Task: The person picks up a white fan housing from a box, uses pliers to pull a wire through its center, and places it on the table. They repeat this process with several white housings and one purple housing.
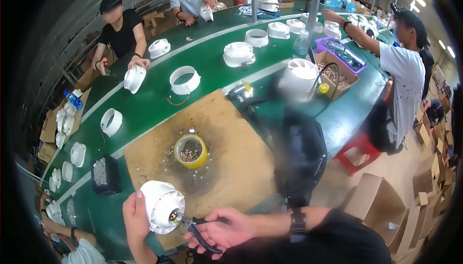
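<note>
My left hand [136,215] is wrapped round the side of a white plastic fan housing [160,199], which is tilted with its ribbed, vaned end toward my right. Copper-coloured metal shows in the hole at its centre. A pair of pliers [201,237] with black handles lies in my right hand [226,228], fingers curled loosely about the grips. The jaws reach that central hole; what they pinch, if anything, is too small to make out. Beyond both hands, a yellow tub [192,164] of small metal pieces sits on a stained cardboard sheet [236,143].
A black bin [106,176] of small grey parts stands left of the cardboard. White housings line the green conveyor [212,71]. A black bag [301,153], carton of copper-coloured parts [354,77] and purple basket [324,47] are rightward. Co-workers sit around; a red stool [359,153] stands right.
</note>
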The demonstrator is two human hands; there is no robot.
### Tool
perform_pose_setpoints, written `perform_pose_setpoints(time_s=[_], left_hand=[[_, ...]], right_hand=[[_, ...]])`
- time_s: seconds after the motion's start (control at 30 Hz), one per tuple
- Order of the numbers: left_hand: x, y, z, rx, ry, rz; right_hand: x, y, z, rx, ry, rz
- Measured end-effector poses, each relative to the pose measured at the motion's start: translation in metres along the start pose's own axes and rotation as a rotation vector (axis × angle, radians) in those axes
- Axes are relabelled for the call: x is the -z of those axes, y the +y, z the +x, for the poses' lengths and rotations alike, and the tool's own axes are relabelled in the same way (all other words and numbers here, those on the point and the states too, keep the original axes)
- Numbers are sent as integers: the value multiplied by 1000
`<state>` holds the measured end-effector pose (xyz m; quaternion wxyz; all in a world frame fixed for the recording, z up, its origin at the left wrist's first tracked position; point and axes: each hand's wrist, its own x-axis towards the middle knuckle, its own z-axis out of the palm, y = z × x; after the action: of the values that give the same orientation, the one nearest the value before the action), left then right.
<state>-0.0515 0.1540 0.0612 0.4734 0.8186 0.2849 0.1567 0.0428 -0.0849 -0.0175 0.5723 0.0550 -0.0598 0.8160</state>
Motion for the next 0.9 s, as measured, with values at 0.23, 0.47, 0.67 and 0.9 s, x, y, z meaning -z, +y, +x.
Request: perform_pose_setpoints(time_s=[0.23, 0.47, 0.67, 0.9], left_hand=[[-3, -1, 0, 9, 2, -51], [16, -34, 10, 21, -19, -17], [20, -27, 39, 54, -133, -127], [21, -15, 29, 257, -156, -155]], right_hand=[[13, 1, 3, -7, -3, -134], [14, -1, 5, -45, 7, -95], [1, -8, 1, -18, 31, 93], [1, -2, 12, 45, -23, 36]])
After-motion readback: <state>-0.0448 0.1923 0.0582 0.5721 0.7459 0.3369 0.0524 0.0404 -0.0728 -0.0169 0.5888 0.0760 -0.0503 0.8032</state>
